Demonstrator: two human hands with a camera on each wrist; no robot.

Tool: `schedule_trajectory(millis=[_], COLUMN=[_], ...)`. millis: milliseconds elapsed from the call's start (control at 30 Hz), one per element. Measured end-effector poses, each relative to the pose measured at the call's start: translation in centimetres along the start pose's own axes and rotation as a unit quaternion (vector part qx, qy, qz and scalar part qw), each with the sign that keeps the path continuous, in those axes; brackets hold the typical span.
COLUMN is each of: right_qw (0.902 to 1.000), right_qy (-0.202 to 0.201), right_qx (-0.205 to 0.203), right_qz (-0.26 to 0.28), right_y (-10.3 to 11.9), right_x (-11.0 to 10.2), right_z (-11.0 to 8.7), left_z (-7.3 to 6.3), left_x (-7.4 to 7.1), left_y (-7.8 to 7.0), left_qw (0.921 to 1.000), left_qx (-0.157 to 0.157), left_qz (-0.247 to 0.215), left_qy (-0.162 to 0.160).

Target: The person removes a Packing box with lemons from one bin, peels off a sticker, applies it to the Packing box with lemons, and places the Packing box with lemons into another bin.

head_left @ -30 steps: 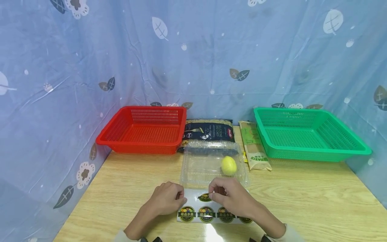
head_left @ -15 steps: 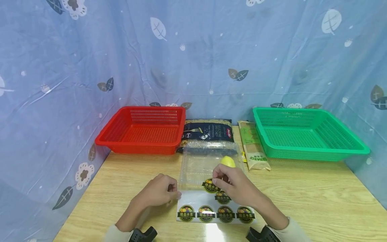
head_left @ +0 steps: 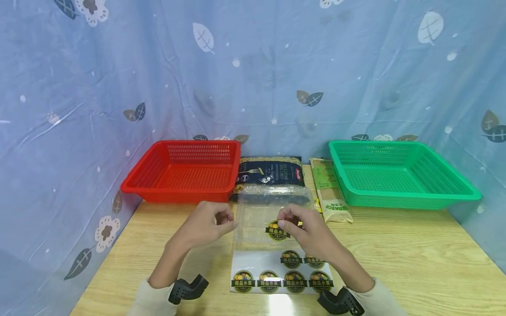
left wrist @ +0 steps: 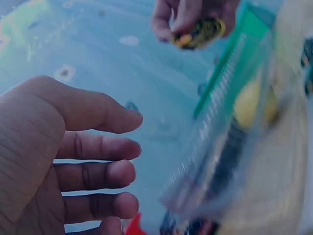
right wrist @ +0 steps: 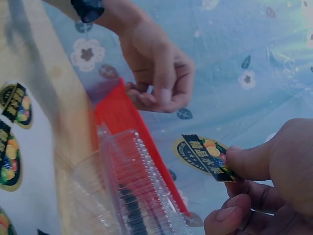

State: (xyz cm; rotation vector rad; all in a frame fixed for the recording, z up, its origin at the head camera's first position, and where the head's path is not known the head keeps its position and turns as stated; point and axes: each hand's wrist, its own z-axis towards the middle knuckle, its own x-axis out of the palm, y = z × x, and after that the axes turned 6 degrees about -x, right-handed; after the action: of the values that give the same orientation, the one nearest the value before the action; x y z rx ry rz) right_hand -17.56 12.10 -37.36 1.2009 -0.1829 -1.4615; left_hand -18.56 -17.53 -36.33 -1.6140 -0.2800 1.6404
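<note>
My right hand (head_left: 306, 226) pinches a round fruit sticker (head_left: 277, 231) between thumb and finger, by its edge. In the right wrist view the sticker (right wrist: 203, 155) is off the sheet, its dark banner and fruit print showing. My left hand (head_left: 207, 224) holds nothing; the left wrist view shows its fingers loosely bent and apart from the thumb. Both hands are above the front of a clear plastic clamshell box (head_left: 253, 219). A yellow lemon (left wrist: 254, 105) is in the box, mostly hidden by my right hand in the head view. The white sticker sheet (head_left: 257, 261) lies in front, with several stickers on it.
A red basket (head_left: 178, 196) stands at the back left and a green basket (head_left: 395, 199) at the back right. Between them lie a dark pasta bag (head_left: 269, 171) behind the box and a narrow green-and-tan packet (head_left: 330, 188). A patterned blue curtain (head_left: 253, 87) hangs behind.
My right hand has peeled the sticker off the sheet and lifted it forward over the box. My left hand has come off the sheet's left edge and moved up and forward.
</note>
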Motion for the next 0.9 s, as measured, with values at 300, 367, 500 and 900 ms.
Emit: schedule_trajectory(millis=[300,367,500,900], right_qw=[0.9994,0.9990,0.9983,0.9949], right_qy=[-0.035,-0.044,-0.057,-0.094], right_qx=[-0.002,-0.001,-0.001,-0.030], right_qz=[0.006,0.009,0.013,0.021], right_y=[0.2,0.1,0.1,-0.6], right_x=[-0.5,-0.6,-0.7,-1.0], right_z=[0.9,1.1,1.3,1.9], left_z=[2.0,2.4,3.0,4.2], left_x=[1.8,2.3,3.0,3.1], left_y=[-2.8,-3.2,-3.9,-4.7], left_qw=[0.9963,0.9952,0.9942,0.9937], left_qx=[0.060,0.068,0.075,0.089], left_qz=[-0.049,-0.055,-0.059,-0.065], left_qy=[0.036,0.044,0.050,0.024])
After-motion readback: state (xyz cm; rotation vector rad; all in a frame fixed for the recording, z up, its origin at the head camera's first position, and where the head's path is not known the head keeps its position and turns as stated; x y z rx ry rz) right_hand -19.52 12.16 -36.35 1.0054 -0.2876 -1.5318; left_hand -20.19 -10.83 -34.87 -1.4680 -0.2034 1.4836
